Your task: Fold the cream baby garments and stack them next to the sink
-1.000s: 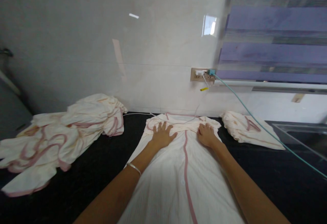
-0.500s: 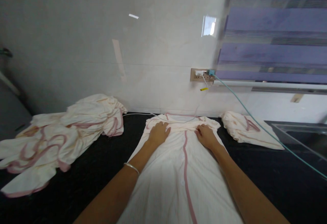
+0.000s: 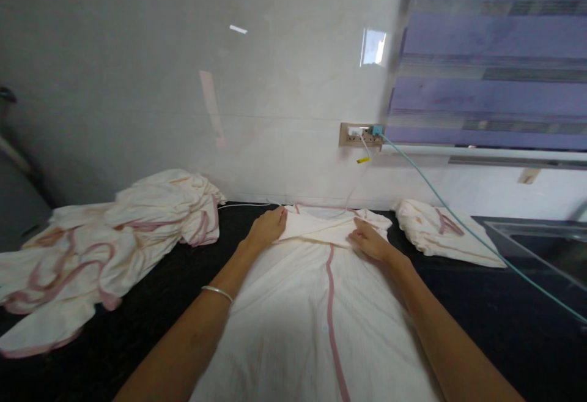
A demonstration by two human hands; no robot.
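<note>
A cream garment (image 3: pixel 293 304) with pink trim lies spread along the dark counter, its neckline toward the wall. My left hand (image 3: pixel 268 226) is closed on the garment's upper left edge, the fingers pinching the cloth. At the upper right part, my right hand (image 3: pixel 367 237) rests on the cloth with the thumb and index finger close together; whether it grips a fold is hard to make out. Between the hands the upper cloth forms a fold across the chest. A bangle circles my left wrist.
A heap of crumpled cream cloth (image 3: pixel 151 224) with pink trim lies on the black counter (image 3: pixel 151 328) at left. A folded cream garment (image 3: pixel 444 234) sits at right, near a sink (image 3: pixel 550 237). A green cable (image 3: pixel 435 188) runs from the wall socket (image 3: pixel 360 135) across the right side.
My left hand has moved left to the garment's edge and closed on it. The cloth across the top is now pulled into a flatter fold. My right hand has shifted only slightly.
</note>
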